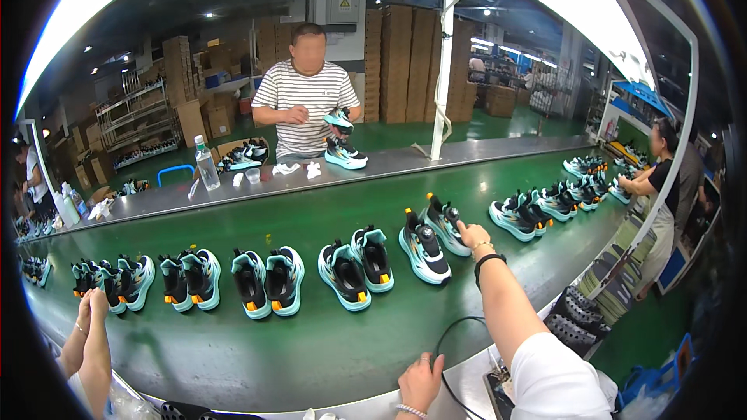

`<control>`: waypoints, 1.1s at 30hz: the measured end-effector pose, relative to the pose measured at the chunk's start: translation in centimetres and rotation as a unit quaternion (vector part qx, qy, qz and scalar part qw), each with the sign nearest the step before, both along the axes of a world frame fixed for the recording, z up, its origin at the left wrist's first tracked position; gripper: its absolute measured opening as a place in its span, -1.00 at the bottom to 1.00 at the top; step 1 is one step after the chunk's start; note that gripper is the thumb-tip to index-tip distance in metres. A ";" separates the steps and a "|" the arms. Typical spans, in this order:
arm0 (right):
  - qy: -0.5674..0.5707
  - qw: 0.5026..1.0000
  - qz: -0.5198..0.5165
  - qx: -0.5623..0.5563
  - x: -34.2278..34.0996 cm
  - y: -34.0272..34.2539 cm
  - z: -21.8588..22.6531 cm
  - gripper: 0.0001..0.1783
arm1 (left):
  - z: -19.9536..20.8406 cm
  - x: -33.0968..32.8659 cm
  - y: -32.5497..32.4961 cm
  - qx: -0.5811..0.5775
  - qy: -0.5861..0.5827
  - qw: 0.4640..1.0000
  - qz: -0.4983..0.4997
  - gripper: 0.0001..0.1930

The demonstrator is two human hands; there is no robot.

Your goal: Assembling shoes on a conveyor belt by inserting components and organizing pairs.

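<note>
My right hand (476,238) reaches forward over the green belt and grips the right side of a teal, black and white sneaker (447,222) with an orange heel tab. Its matching sneaker (425,247) stands just to the left, toe towards me. At the near edge, my left hand (420,383) is low with its fingers curled, beside a black cable (443,340); what it holds, if anything, is hidden. To the left stands another pair, its nearer sneaker (344,276) with the orange heel tab facing me.
More sneaker pairs line the green belt (311,358) on both sides. A co-worker's hands (92,307) touch shoes at far left. Across the metal ledge (288,183), a person in a striped shirt (307,101) holds a sneaker. A clear bottle (207,165) and a white post (442,78) stand there.
</note>
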State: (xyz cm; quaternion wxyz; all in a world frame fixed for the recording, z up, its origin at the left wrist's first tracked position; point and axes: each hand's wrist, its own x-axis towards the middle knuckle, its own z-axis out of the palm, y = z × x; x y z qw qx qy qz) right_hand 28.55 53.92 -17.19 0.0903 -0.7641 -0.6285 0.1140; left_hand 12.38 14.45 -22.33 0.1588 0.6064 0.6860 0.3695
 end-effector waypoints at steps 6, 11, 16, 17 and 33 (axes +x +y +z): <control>0.193 0.977 -0.033 0.088 6.8 2.7 -4.7 0.11 | 0.5 3.1 1.5 0.003 -0.033 0.998 -0.049 -0.61; 0.152 0.975 0.024 0.162 1.0 -2.5 -6.3 0.16 | 0.0 2.1 0.9 -0.020 -0.034 0.999 -0.021 -0.58; 0.180 0.974 0.092 0.098 2.3 -3.9 -6.1 0.16 | -0.2 2.9 1.1 -0.027 -0.044 0.999 -0.004 -0.66; 0.202 0.970 0.115 0.073 2.4 -4.5 -6.2 0.20 | -0.3 3.0 1.2 -0.031 -0.045 0.999 -0.002 -0.66; 0.168 0.790 0.542 -0.232 -18.4 -18.6 1.1 -0.57 | -0.5 4.2 1.3 -0.048 -0.073 0.996 -0.007 -0.69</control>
